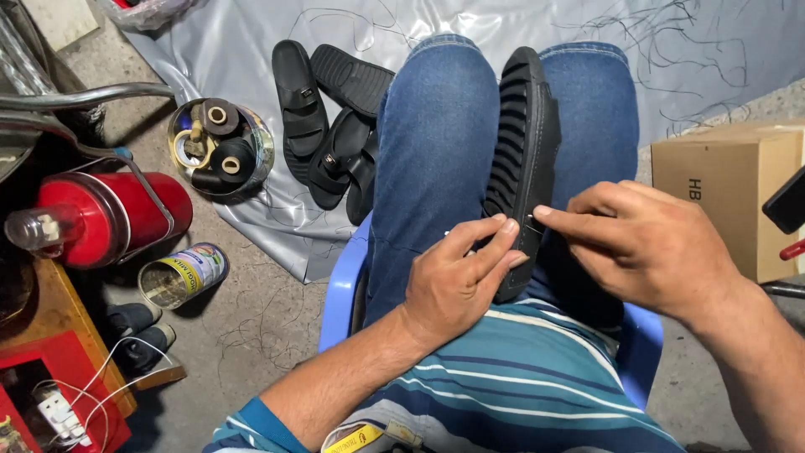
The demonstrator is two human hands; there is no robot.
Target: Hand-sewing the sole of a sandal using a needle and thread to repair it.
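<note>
left hand (453,281): fingers (490,239) closed on near end of the black shoe sole (521,159), pinching its left edge; a thin pale needle-like bit shows just at the fingertips, too small to tell for sure
right hand (650,243): thumb and forefinger pressed together at the sole's right edge, tips touching it; what they pinch is too small to tell, maybe thread
black shoe sole: stands on edge between the two knees, ribbed tread facing left, toe end far, heel end near at the hands; rests on the lap in blue jeans (436,143)
seat: blue plastic chair (340,289), edges visible both sides of the legs
shirt: striped, blue and white, near edge of view
floor left of knees: black sandals (323,126) piled on a grey plastic sheet (251,59), loose dark threads scattered over sheet
round tin (222,147): far left on sheet edge, holds spools of black thread
red cylinder (113,214): left, lying on side, metal bar over it
small can (183,274): lying on side on concrete floor, near the red cylinder
cardboard box (729,189): right, well apart from the hands
near left corner: red box with white cable, dark shoes beside it
</note>
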